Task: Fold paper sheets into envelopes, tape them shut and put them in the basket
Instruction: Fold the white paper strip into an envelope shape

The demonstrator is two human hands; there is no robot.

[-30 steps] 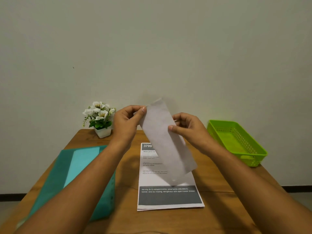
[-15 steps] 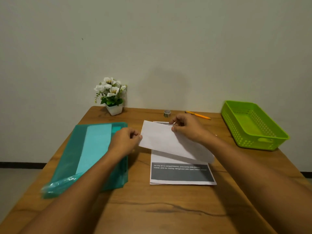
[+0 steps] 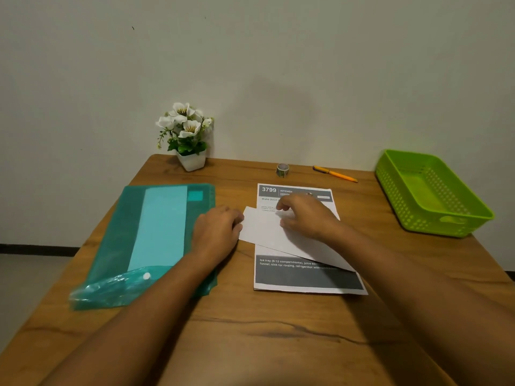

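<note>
Left hand: the left hand (image 3: 217,232) lies low over the tabletop, fingers curled in, pinching the left end of the folded white paper sheet (image 3: 263,231).
Right hand: the right hand (image 3: 306,218) sits on top of the same sheet, fingers bent down onto its far edge and thumb tucked against it, gripping it.
Folded sheet: it lies slanted between and under the two hands, and its near right end runs out past the right wrist.
Printed page: a white printed page with grey bands (image 3: 306,278) lies flat under the folded sheet and the right hand, with its top band just beyond the right fingers.
Basket: the bright green perforated plastic basket (image 3: 434,228) stands well to the right of the right hand.
Tape: a small roll of tape (image 3: 282,170) stands beyond the right hand, near the wall.
Pen: an orange pen (image 3: 335,174) lies beyond and right of the right hand.
Folder: a teal translucent plastic folder (image 3: 156,240) lies just left of the left hand and runs under that forearm.
Plant: white artificial flowers in a white pot (image 3: 189,137) stand well beyond the left hand.
Tabletop: the brown wooden tabletop (image 3: 278,330) carries all of it.
</note>
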